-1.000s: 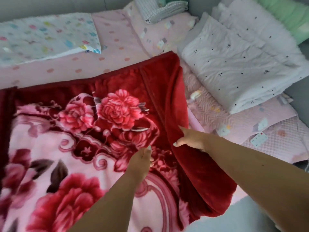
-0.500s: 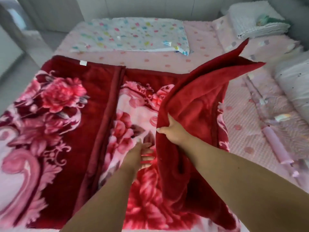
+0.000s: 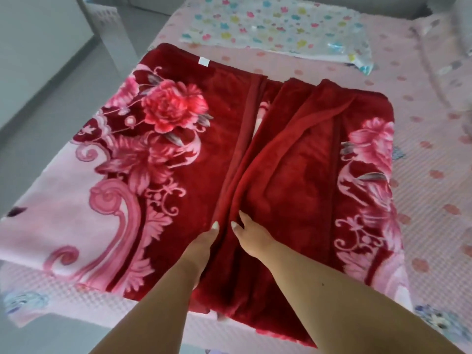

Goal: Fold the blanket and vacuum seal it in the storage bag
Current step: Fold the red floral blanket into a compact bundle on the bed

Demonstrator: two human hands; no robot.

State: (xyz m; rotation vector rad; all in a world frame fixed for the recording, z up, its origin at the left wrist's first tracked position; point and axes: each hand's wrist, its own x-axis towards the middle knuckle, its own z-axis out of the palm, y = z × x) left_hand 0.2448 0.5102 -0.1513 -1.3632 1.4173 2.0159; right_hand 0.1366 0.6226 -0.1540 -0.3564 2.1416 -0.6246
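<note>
Both hands lay on the red blanket (image 3: 293, 200): left hand (image 3: 204, 245) fingers together, right hand (image 3: 251, 238) fingers slightly spread, toward twelve o'clock.

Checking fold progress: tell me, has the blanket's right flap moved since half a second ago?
Yes. The right flap has dropped leftward, flat onto the blanket, its edge meeting the left flap's edge; right hand rests on it.
</note>
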